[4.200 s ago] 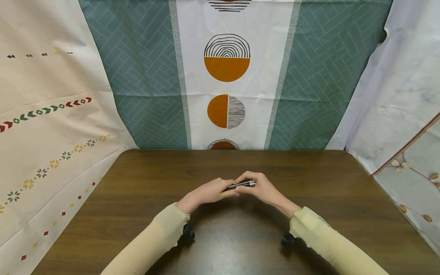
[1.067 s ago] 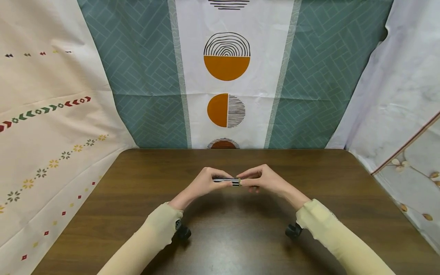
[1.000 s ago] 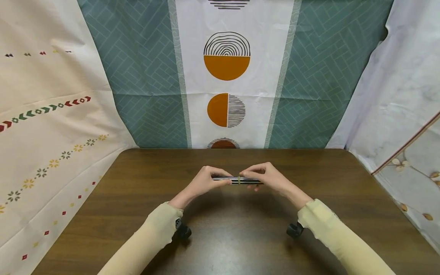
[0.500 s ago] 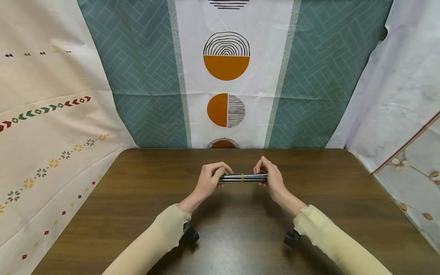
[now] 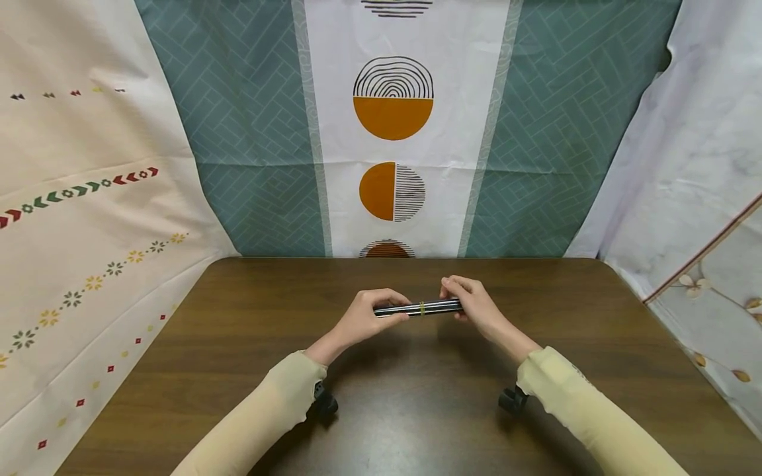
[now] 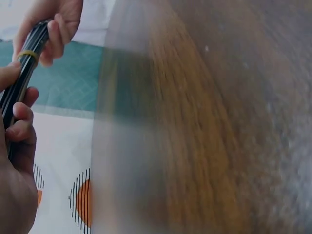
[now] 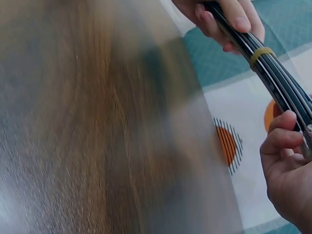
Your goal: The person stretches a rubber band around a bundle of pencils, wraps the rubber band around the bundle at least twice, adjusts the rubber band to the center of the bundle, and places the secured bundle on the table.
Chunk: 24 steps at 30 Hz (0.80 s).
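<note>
A bundle of slim black pens (image 5: pixel 442 306) with silvery streaks is held above the table in the head view. Around its middle runs a yellow rubber band (image 7: pixel 262 56). My left hand (image 5: pixel 366 318) grips the left part, thumb along the near side and fingers behind. At the other end my right hand (image 5: pixel 476 307) holds the bundle, its fingers curled under it and the index finger and thumb close together above. In the left wrist view the pens (image 6: pixel 18 85) slant between both hands. The pens' ends are mostly covered by the hands.
A brown wooden table (image 5: pixel 381 410) lies below the hands. Behind it hangs a green and white patterned cloth (image 5: pixel 250 132), with a cream cloth (image 5: pixel 89 198) on the left and a marbled white one (image 5: pixel 702 165) on the right. Small black cameras (image 5: pixel 326 404) sit under both wrists.
The hands, earlier close together over the bundle, have spread apart, so the rubber band shows. Since half a second ago the bundle has tilted, right end higher, and my left thumb has come to its near side.
</note>
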Tool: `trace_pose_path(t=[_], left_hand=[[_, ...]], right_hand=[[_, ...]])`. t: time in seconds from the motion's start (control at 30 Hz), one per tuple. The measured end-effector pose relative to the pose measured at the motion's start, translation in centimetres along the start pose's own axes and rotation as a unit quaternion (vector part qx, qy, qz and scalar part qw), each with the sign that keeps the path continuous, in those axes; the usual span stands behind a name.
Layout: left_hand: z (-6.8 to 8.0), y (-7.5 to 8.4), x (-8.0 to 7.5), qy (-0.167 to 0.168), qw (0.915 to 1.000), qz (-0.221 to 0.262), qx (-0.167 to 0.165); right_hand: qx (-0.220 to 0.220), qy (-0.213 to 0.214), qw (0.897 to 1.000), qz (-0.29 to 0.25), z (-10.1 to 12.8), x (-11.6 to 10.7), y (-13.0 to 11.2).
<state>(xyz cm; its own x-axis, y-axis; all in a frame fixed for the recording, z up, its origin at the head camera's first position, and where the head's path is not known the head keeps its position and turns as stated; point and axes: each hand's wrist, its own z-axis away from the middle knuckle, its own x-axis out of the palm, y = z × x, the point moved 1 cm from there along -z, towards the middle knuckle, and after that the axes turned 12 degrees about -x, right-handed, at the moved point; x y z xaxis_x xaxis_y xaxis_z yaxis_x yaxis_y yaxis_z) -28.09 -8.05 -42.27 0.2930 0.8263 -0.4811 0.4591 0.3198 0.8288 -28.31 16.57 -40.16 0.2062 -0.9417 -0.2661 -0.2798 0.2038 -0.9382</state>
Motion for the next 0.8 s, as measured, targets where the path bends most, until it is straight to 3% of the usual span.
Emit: trace_pose_path(t=[0.2, 0.37, 0.6, 0.8], left_hand=[[0.0, -0.5, -0.4, -0.008, 0.9998, -0.005, -0.019], [0.1, -0.6, -0.6, -0.010, 0.9992, -0.002, -0.037], [0.1, -0.5, -0.8, -0.029, 0.9984, -0.007, -0.047], [-0.7, -0.7, -1.7, -0.049, 0.9964, -0.011, -0.068]], right_hand=[[-0.007, -0.042, 0.999, 0.028, 0.1, -0.7, 0.7], [-0.035, -0.076, 0.996, 0.020, 0.1, -1.1, 1.0], [-0.028, -0.075, 0.997, 0.020, 0.1, -0.9, 1.1], [-0.037, -0.112, 0.992, 0.038, -0.3, -2.0, 0.8]])
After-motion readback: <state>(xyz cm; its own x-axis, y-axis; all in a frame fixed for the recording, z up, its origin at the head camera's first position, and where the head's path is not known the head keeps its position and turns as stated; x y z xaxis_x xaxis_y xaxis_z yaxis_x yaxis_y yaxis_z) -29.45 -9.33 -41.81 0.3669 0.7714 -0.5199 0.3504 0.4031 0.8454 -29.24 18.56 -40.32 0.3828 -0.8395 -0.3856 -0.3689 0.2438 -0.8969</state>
